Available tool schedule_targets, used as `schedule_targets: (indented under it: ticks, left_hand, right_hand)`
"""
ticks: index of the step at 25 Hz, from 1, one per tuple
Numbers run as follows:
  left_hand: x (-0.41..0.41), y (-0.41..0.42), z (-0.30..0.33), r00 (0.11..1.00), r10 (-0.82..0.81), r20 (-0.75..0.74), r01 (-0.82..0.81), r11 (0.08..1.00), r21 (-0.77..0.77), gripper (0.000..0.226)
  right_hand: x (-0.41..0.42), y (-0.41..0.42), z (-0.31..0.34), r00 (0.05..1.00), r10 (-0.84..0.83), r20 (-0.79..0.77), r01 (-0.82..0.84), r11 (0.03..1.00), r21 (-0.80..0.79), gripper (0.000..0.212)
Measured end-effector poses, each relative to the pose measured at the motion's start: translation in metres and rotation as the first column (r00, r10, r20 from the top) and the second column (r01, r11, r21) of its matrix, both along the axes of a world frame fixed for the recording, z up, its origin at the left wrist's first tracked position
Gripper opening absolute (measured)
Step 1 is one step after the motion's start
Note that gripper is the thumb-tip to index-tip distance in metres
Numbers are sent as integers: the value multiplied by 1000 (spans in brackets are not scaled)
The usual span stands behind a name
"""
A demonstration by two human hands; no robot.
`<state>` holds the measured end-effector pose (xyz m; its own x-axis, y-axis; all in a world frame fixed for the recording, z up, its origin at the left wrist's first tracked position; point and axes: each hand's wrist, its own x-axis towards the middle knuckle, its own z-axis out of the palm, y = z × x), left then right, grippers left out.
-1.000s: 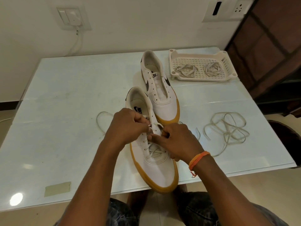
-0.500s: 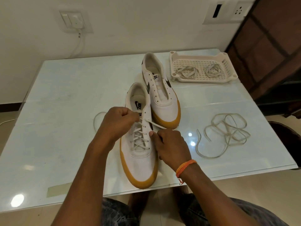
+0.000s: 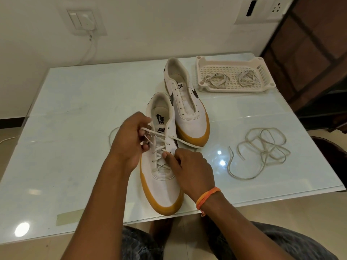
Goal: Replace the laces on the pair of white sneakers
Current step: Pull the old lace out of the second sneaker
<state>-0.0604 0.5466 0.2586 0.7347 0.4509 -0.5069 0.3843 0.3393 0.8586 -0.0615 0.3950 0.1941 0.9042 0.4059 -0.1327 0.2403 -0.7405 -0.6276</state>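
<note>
sneakers (image 3: pixel 169 139), two; hands (image 3: pixel 129 141), two; loose laces (image 3: pixel 261 151), three

glass table (image 3: pixel 75 147) | wall switch (image 3: pixel 82 21), cable hanging | tape strip (image 3: pixel 72 217) near edge | orange wristband (image 3: pixel 207 197)

Glossy glass table (image 3: pixel 75 113); perforated plastic tray (image 3: pixel 266 79).

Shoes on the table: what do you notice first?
Two hands meet over the near shoe: the left hand pinches its lace, the right hand steadies its side. Behind it sits the far shoe with no lace. A loose lace tangle lies to the right.
</note>
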Motion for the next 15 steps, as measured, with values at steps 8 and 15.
schedule_targets:
  ticks: [8, 15]
  left_hand:
    - [-3, -11, -14, 910, -168, -378, 375, -52, 926, 26]
    - [0, -8, -12, 979, -27, -201, 202, 189, 961, 13]
  right_hand:
    - [2, 0, 0, 999, 0, -42, 0, 1000, 4, 46]
    - [2, -1, 4, 999, 8, -45, -7, 1000, 13, 47]
